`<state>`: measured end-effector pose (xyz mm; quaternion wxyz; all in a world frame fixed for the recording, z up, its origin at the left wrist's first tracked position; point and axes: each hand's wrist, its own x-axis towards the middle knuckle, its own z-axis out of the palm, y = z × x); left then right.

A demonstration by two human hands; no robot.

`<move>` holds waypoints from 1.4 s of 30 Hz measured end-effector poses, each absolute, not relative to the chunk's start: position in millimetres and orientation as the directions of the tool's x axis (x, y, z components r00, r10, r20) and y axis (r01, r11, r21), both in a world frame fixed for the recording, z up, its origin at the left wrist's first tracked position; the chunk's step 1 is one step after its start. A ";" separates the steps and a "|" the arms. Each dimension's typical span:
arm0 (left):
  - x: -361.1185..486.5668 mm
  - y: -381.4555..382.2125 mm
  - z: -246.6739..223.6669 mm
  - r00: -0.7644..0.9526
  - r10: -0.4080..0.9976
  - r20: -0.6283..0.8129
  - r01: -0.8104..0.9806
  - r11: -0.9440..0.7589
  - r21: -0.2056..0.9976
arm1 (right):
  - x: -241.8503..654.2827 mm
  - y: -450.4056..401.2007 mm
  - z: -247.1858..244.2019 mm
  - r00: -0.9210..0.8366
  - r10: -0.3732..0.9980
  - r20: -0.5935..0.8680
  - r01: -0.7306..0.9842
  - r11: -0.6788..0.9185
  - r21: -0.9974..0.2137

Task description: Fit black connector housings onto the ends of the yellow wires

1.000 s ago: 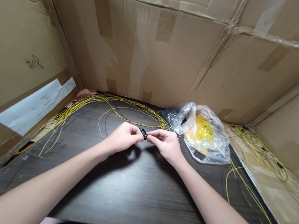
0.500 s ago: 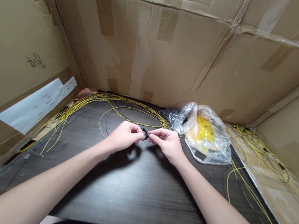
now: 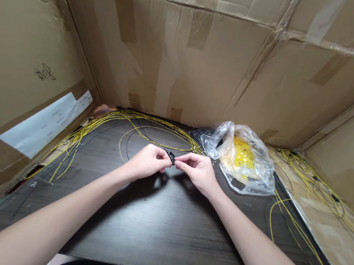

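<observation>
Left hand (image 3: 146, 162): thumb and forefinger closed in a pinch on a small black part (image 3: 171, 156), remaining fingers curled beneath. Right hand (image 3: 197, 172): thumb and fingertips drawn together at the right end of the same part; whether a smaller piece is caught between them is too small to tell. The part is at the centre of the scene, between the two hands, above the dark tabletop (image 3: 159, 230), on which the shadows of the hands fall. Finer details of the part cannot be made out.

Just beyond the hands, a bundle of yellow wires (image 3: 97, 120) runs in an arc along the far edge, curving down the left side, with loose ends on the tabletop. To the right, beyond the right hand, lies a clear plastic bag (image 3: 248, 185) containing small yellow pieces (image 3: 243, 152); a dark bag (image 3: 201, 134) sits against its left side. At the far right, tangled yellow and dark wires (image 3: 312, 181) lie on a cardboard sheet (image 3: 323, 233), with several yellow strands extending over the tabletop's right side.

Cardboard panels (image 3: 207, 78) enclose the far, left and right sides. The left panel bears a white paper sheet (image 3: 39, 128) and a handwritten mark (image 3: 46, 73)
</observation>
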<state>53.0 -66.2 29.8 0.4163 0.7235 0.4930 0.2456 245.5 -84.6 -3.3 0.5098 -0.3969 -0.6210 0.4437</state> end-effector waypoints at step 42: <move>61.6 -78.5 39.8 0.386 0.921 0.053 0.580 -0.287 0.763 | 241.5 -83.7 -4.1 -0.113 0.958 0.263 0.036 0.268 -0.963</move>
